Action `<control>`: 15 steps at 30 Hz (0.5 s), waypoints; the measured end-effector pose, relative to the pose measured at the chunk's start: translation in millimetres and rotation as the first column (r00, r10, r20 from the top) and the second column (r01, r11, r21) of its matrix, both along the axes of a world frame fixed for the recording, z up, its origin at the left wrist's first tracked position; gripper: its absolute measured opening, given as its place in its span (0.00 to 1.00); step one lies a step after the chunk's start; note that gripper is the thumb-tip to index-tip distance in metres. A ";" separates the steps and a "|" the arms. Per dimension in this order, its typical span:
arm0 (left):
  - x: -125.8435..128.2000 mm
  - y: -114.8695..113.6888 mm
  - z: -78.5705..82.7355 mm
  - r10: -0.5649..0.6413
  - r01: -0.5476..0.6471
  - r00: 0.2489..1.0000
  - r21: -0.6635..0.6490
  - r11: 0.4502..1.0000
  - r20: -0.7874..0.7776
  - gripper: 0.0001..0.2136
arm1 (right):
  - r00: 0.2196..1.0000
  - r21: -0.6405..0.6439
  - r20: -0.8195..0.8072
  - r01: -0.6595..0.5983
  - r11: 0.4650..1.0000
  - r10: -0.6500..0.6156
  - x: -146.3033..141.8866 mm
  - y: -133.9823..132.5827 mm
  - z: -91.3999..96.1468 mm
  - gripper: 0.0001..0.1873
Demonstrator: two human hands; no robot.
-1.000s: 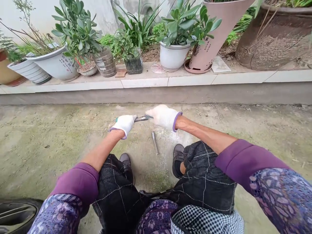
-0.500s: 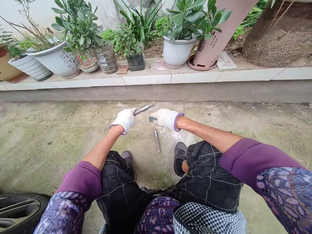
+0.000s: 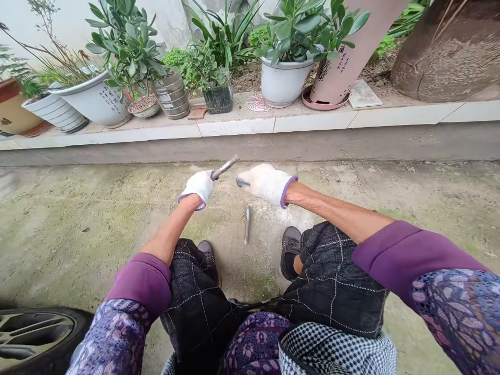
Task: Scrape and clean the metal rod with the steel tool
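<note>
Clutching a ridged steel rod [image 3: 224,168], the white-gloved left hand [image 3: 199,187] is holding it tilted up, fingers wrapped tight around it — a loose steel rod [image 3: 247,225] is lying on the concrete ground [image 3: 97,219] below — while the gloved right hand [image 3: 267,185] is clamping its fingers on a short grey metal piece [image 3: 242,182].

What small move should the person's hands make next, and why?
Probably bring the hands slightly closer together. The gloved left hand grips a metal rod angled upward, while the gloved right hand holds a short metal piece with its tip toward that rod, a small gap still between them.
</note>
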State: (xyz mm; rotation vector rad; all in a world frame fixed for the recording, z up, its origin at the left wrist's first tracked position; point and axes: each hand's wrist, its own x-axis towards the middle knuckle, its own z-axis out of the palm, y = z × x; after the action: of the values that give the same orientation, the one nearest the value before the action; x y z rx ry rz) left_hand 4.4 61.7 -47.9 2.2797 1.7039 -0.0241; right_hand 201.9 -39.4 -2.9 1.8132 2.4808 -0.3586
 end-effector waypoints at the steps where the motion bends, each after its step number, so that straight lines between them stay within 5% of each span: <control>1: -1.8 2.9 -1.3 -0.029 0.028 0.995 -0.009 1.000 -0.094 0.13 | 0.999 -0.001 0.032 0.000 1.000 0.000 -0.8 -0.8 3.1 0.17; 5: -2.5 -1.2 -0.8 -0.106 0.110 0.936 -0.008 0.994 -0.336 0.15 | 0.994 0.079 0.037 0.097 0.992 -0.100 10.4 5.9 10.1 0.18; 7: 3.8 -14.7 2.1 -0.231 0.244 0.865 -0.028 0.969 -0.446 0.16 | 0.989 0.113 0.025 0.140 0.984 -0.144 21.1 13.7 8.2 0.18; 11: 27.2 -51.6 10.9 -0.549 0.548 0.710 -0.144 0.824 -0.440 0.15 | 0.980 0.080 -0.031 0.198 0.977 -0.196 42.2 31.4 -10.7 0.18; 13: 36.8 -62.0 17.2 -0.571 0.578 0.753 -0.086 0.812 -0.326 0.15 | 0.974 -0.019 -0.076 0.211 0.977 -0.211 49.5 36.4 -24.4 0.17; 15: 39.1 -60.4 23.6 -0.498 0.507 0.845 -0.003 0.862 -0.194 0.15 | 0.970 -0.103 -0.111 0.203 0.974 -0.215 51.1 35.4 -36.1 0.17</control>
State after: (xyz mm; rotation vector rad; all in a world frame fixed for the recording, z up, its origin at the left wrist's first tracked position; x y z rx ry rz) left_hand 43.5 1.3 -24.3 2.7731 1.1327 -0.3234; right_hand 253.0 -4.0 -39.0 2.0790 2.3067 -0.6004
